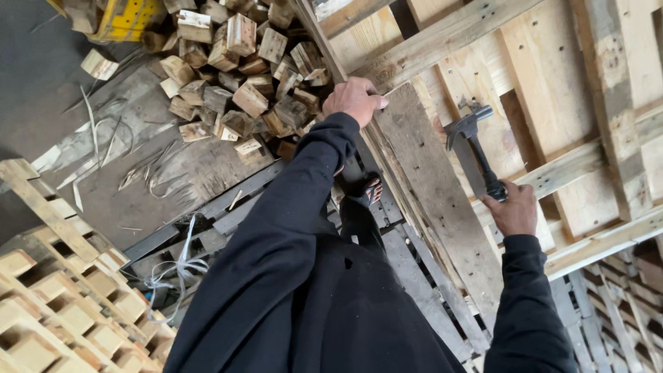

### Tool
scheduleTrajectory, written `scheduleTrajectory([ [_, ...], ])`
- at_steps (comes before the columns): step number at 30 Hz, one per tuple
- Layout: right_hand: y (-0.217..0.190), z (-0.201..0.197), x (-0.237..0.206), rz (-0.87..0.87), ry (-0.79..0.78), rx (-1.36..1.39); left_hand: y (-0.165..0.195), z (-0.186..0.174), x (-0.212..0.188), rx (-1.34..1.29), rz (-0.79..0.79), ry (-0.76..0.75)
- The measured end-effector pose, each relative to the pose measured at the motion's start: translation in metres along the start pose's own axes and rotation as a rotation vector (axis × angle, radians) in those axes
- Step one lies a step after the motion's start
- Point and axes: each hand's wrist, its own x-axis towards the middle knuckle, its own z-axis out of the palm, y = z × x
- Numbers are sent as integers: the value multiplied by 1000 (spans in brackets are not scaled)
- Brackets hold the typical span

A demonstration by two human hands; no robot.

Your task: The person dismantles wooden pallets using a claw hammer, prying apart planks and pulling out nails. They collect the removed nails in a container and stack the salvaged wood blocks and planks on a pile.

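The left hand grips the top edge of a weathered grey board leaning on the pallet, while the right hand, lower right of it, holds a claw hammer, its head just beside the board's right edge.

Pretty even daylight here, soft and flat, nothing harsh. The pale boards of the pallet toward the top right corner are the brightest bit, almost washed out but not blown. Shadows are weak: just dark gaps between slats and a soft one under the hammer. The black sleeves and jacket swallow nearly all detail, only a few folds show. The grey floor at the top left is dull and dim. Focus is decent in the middle, grain on the grey plank reads fine. Wide lens bends straight boards toward the edges, and the corners go a bit soft. No glare.
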Motion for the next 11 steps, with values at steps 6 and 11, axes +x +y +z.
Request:
scheduleTrajectory([
  [6, 11, -9, 15, 38, -81, 1, 12, 2, -9, 2, 19, 35],
  [11, -41, -26, -30, 270, -226, 469, 9, -4, -7, 16, 7, 10],
])
